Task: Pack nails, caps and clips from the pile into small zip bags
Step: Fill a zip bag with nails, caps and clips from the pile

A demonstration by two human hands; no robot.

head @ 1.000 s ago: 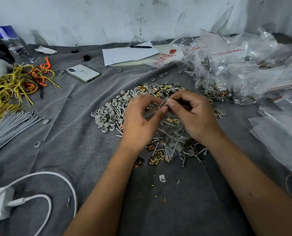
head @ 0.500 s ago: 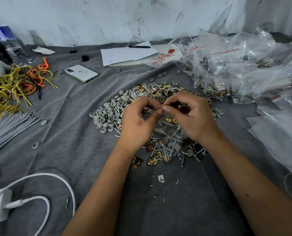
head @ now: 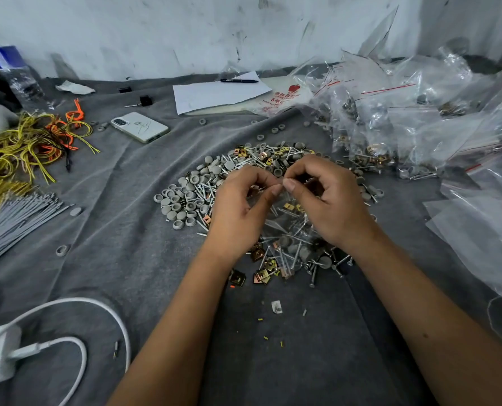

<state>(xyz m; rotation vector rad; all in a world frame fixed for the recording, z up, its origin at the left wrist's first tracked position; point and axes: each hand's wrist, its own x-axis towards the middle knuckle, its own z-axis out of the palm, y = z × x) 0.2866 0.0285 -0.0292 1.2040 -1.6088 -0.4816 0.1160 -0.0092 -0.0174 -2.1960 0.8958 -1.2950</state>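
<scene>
Both hands pinch the top edge of a small clear zip bag [head: 284,221] held just above the pile [head: 255,186]: the left hand [head: 238,212] and right hand [head: 328,206] have drawn closer over the last second, thumb tips now almost touching, which suggests the zip strip is being pressed shut on a filled bag of nails, caps and clips. Right of the pile lies a heap of packed bags [head: 405,118]; behind it, a phone [head: 140,127], paper [head: 217,93] and pen [head: 239,81]; left of it, yellow wire ties [head: 18,148] on the grey cloth [head: 126,259]. Loose nails beneath the bag could snag it.
</scene>
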